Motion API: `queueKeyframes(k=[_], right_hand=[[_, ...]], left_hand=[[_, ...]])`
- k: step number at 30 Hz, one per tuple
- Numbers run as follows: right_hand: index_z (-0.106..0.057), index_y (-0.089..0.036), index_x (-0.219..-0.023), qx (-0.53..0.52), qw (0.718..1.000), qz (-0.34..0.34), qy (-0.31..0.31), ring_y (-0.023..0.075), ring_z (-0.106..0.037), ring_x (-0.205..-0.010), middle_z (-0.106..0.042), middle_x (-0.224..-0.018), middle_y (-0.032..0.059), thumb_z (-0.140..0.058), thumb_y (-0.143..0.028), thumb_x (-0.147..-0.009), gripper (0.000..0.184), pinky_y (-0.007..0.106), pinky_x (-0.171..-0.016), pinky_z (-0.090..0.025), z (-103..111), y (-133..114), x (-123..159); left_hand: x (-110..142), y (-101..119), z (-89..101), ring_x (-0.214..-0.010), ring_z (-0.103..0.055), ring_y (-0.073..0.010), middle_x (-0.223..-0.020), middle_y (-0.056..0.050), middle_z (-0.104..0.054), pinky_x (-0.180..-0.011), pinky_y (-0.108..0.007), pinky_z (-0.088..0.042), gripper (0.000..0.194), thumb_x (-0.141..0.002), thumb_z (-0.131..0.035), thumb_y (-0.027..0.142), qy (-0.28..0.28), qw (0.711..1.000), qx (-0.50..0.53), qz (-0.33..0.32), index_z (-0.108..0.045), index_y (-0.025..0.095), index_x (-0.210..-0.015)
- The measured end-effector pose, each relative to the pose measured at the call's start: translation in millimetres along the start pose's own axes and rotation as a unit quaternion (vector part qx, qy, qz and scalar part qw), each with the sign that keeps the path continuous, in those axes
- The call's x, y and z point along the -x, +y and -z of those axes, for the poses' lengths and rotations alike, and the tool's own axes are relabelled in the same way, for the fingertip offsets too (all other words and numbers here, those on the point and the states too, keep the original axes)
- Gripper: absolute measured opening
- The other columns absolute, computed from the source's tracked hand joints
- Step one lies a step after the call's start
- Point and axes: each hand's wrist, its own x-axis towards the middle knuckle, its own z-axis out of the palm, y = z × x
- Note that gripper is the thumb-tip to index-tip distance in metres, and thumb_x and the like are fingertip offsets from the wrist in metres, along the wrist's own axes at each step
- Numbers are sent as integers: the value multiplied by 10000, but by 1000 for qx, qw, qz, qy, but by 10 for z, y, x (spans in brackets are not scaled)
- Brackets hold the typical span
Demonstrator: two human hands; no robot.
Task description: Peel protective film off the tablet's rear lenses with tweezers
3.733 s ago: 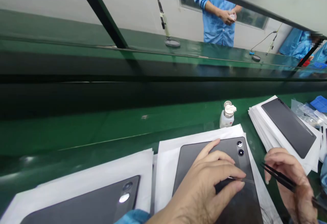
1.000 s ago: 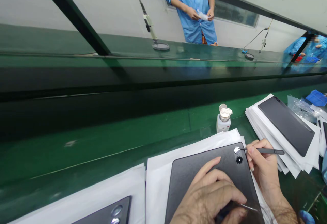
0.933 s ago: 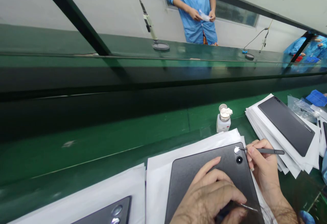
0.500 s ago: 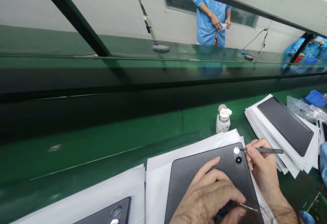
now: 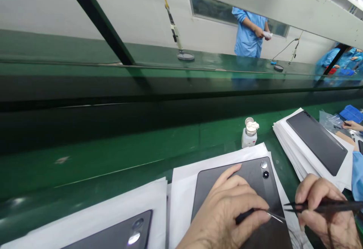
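Note:
A dark grey tablet (image 5: 227,173) lies back up on white sheets, two round camera rings in its upper right corner. My left hand (image 5: 227,207) rests over the tablet, thumb and finger pinching a thin tool (image 5: 275,216) with a black handle and a slender metal tip; its exact kind is unclear. To the right of the tablet, my right hand (image 5: 323,203) grips black tweezers (image 5: 337,206), whose points face left, just beyond the tablet's right edge. At lower left lies another dark tablet (image 5: 113,234), partly out of frame.
Behind the tablet stands a small dispenser bottle (image 5: 249,137) with its lid up and white wadding on top. Another tablet (image 5: 316,141) lies on stacked sheets at right, near a co-worker's hand (image 5: 353,125) and a blue tray (image 5: 351,113). A person in blue (image 5: 249,33) stands across the bench.
My right hand has pulled back from the camera ring toward the lower right, still holding the tweezers. The left hand stays over the tablet. At far right, a co-worker's hand has come into view.

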Motion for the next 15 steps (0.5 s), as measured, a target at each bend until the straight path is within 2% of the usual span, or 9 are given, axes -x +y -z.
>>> queueKeyframes(k=[2,4,6,9,13,15], right_hand=[[-756,-364,-819,50,997,26,-45,247,-675,-541,-734,-697,95,-753,-210,-779,160,379,-401,-533,9,-91,4],[-770,-383,-845,87,993,45,-60,248,-676,-519,-744,-691,106,-734,-218,-794,176,396,-392,-544,-27,-178,-24],[-782,-376,-826,110,990,56,-61,229,-660,-464,-740,-655,111,-713,-236,-815,156,366,-348,-515,-84,-251,-75],[-797,-367,-791,114,989,59,-79,218,-655,-427,-721,-595,109,-709,-228,-811,165,331,-316,-480,-137,-311,-148],[-804,-379,-870,105,987,34,-116,254,-714,-540,-753,-685,110,-709,-165,-791,247,379,-406,-573,-116,-287,-161],[-812,-358,-832,70,993,32,-87,252,-707,-518,-751,-672,108,-736,-123,-746,262,367,-386,-561,-108,-242,-124]], left_hand=[[34,-53,-64,-711,-621,-72,-715,163,-697,-1189,-169,-123,86,-919,-690,327,35,999,24,-14,-722,337,-840],[56,-92,-127,-693,-593,-90,-675,156,-665,-1194,-199,-128,135,-938,-665,381,57,998,25,-26,-710,337,-819],[63,-107,-165,-685,-580,-99,-647,145,-640,-1194,-220,-153,211,-967,-617,428,59,998,17,-28,-702,332,-800],[51,-98,-173,-662,-574,-97,-626,132,-617,-1182,-214,-181,313,-1001,-544,479,80,996,11,-33,-701,323,-780],[41,-83,-163,-674,-573,-102,-627,119,-600,-1184,-235,-169,324,-1005,-533,483,75,996,3,-39,-699,317,-781],[46,-82,-165,-678,-573,-102,-626,121,-592,-1185,-233,-165,324,-1008,-527,482,76,996,4,-38,-695,319,-785]])
